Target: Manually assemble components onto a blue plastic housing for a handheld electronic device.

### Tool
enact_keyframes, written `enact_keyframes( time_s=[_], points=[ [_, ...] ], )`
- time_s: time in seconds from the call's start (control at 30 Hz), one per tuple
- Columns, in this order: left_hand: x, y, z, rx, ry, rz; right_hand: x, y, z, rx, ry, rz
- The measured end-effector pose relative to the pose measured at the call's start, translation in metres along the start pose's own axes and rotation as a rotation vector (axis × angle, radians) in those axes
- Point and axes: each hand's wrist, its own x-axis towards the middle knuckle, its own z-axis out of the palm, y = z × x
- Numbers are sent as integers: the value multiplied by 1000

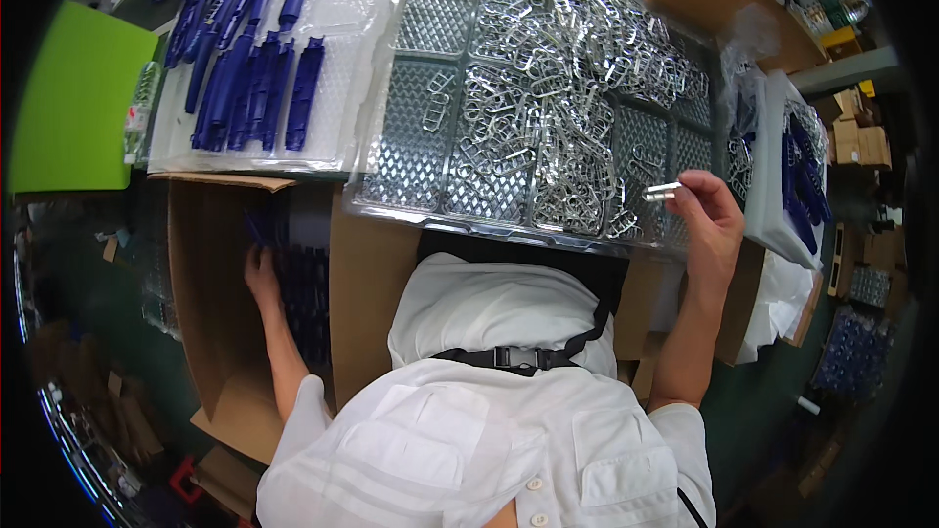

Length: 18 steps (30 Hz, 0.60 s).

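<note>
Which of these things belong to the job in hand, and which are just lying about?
Likely in use:
metal piece in the right hand
divided tray of metal clips
cardboard box of blue parts, with the left hand
blue pieces on the white tray

Apparently lying about:
bright green panel
white cylinder on the floor
brown boxes, far right

Green panel (78, 103), background cartons (861, 142)
</note>
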Motion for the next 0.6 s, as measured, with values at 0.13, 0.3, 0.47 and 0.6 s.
enact_keyframes(
  time_s=[0.13, 0.3, 0.47, 0.6],
  points=[
    [-73, 232, -56, -929, 69, -309, -12, -6, -8, 70, -53, -120],
    [-120, 381, -29, -1436, -586, -253, -25, -35, -4, 161, -107, -180],
    [-145, 476, 19, -1318, -1242, -60, -51, -90, 20, 49, -237, -513],
    [-159, 512, 31, -1219, -1424, 47, -60, -103, 21, -272, -114, -587]
  ],
)
